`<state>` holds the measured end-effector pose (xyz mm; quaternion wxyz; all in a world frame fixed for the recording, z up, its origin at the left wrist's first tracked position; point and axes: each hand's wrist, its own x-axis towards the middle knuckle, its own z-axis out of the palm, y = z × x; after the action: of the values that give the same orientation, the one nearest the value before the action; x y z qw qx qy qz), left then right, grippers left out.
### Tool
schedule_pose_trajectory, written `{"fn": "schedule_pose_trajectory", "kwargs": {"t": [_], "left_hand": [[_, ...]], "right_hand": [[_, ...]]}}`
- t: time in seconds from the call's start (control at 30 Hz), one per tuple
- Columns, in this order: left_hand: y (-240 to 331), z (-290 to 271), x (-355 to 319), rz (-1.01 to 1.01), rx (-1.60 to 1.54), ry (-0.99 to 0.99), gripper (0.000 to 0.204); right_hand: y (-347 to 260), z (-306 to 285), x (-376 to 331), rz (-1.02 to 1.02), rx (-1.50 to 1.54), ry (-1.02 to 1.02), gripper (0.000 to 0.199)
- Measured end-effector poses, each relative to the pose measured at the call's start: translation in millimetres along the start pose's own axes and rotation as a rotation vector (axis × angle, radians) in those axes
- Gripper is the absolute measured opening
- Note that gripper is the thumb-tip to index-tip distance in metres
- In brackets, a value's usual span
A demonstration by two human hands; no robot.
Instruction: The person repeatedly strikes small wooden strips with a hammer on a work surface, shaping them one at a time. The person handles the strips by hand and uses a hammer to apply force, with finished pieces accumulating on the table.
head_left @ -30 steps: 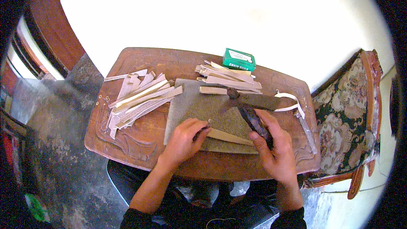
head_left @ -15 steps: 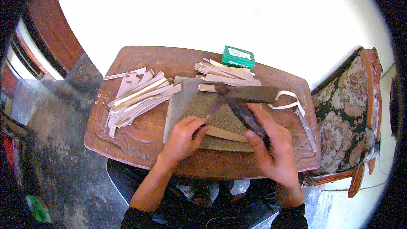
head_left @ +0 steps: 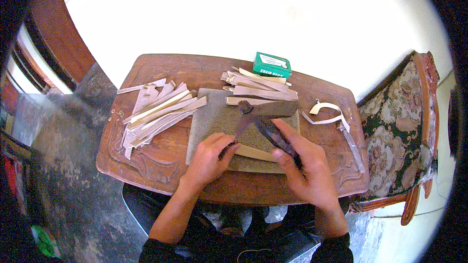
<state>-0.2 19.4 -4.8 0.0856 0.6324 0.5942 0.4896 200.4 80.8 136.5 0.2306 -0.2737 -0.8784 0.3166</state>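
My right hand (head_left: 304,168) is wrapped round the black grip of a dark tool (head_left: 270,109). The tool has a broad brown arm and a head angled down to the left; motion blurs it, so its exact kind is unclear. The head's lower end is close to the fingertips of my left hand (head_left: 210,159). That hand is closed in a pinch, with something small and dark partly showing at its fingers. From beside those fingers a pale flat strip (head_left: 256,153) runs right across a grey-brown rectangular board (head_left: 209,117). The board lies on a carved wooden table (head_left: 161,70).
A pile of pale strips (head_left: 165,112) lies at left. More strips (head_left: 261,87) lie behind the board, by a green box (head_left: 271,65). A curled pale strip (head_left: 329,107) and a clear plastic piece (head_left: 352,148) are at right. A floral upholstered chair (head_left: 397,126) stands beside the table.
The tool in my right hand has tilted and shifted slightly left, uncovering more of the curled strip. My left hand keeps its pinch in nearly the same place.
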Motion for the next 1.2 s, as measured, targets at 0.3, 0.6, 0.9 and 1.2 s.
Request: {"fn": "schedule_pose_trajectory", "kwargs": {"t": [0.3, 0.6, 0.9, 1.2], "left_hand": [[4, -3, 0, -0.031, 0.008, -0.012, 0.012], [1, -1, 1, -0.033, -0.015, -0.004, 0.013], [7, -9, 5, -0.302, -0.096, -0.027, 0.009], [-2, -5, -1, -0.291, -0.229, 0.015, 0.009]], "right_hand": [[0, 2, -3, 0.045, 0.012, -0.005, 0.048], [24, 26, 5, 0.135, 0.339, 0.201, 0.039], [102, 87, 17, 0.432, 0.316, 0.148, 0.041], [88, 85, 17, 0.463, 0.251, 0.074, 0.048]]}}
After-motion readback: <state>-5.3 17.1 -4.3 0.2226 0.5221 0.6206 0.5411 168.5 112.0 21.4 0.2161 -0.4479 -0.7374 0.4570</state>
